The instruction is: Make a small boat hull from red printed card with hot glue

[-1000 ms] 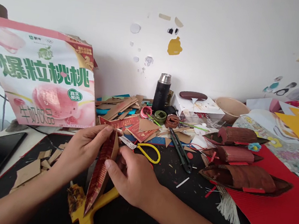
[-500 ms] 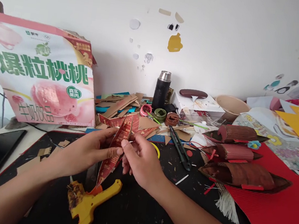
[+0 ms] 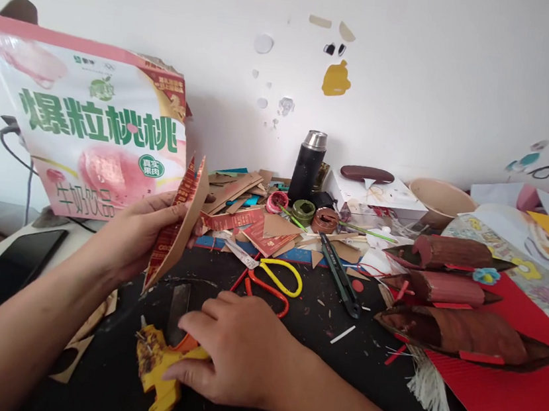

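My left hand (image 3: 145,236) pinches a small cardboard boat hull (image 3: 180,240), held upright and tilted, its inside printed red and its outside plain brown. Low in front of me, my right hand (image 3: 237,347) is around the handle of a yellow hot glue gun (image 3: 155,364), thumb on one side and fingers on the other. The gun lies on the black mat with its nozzle pointing away, its tip crusted brown. Beside it is a flat metal blade (image 3: 179,304), partly hidden by my hand. Scissors (image 3: 270,278) with yellow and red handles lie beyond my right hand.
A dark green utility knife (image 3: 338,277) rests right of the scissors. Three brown model boats (image 3: 468,336) sit on red card at right. Paint jars (image 3: 302,213), cardboard scraps (image 3: 236,191) and a black flask (image 3: 308,166) stand behind. At left are a phone (image 3: 5,276) and a large box (image 3: 84,122).
My right hand has left the cardboard hull and moved down to the glue gun's handle. My left hand has lifted the hull and turned it left, uncovering the scissors. The view has shifted slightly left.
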The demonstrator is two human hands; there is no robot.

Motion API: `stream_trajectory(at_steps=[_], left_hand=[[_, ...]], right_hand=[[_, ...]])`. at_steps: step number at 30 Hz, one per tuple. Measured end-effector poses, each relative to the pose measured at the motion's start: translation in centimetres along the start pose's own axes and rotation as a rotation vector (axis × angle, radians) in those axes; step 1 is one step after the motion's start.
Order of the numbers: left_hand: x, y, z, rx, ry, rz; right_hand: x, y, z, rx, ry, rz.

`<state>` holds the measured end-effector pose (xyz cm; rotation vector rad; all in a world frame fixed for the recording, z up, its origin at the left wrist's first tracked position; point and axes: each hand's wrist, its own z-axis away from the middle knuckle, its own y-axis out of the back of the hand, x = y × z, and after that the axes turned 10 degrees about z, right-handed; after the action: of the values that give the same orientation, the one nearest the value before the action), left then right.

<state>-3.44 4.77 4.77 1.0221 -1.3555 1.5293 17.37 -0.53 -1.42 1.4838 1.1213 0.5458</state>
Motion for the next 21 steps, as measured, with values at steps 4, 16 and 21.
stream_trajectory(at_steps=[4,16,21], left_hand=[[0.07,-0.21,-0.01,0.011,0.017,0.024],[0.66,-0.82,0.71,-0.001,0.080,0.033],[0.61,-0.82,0.61,-0.007,0.076,0.023]], right_hand=[[-0.24,-0.67,-0.15,-0.076,0.070,0.084],[-0.22,-0.77,0.06,-0.161,0.119,0.064],[-0.67,-0.70,0.23,-0.182,0.040,-0.031]])
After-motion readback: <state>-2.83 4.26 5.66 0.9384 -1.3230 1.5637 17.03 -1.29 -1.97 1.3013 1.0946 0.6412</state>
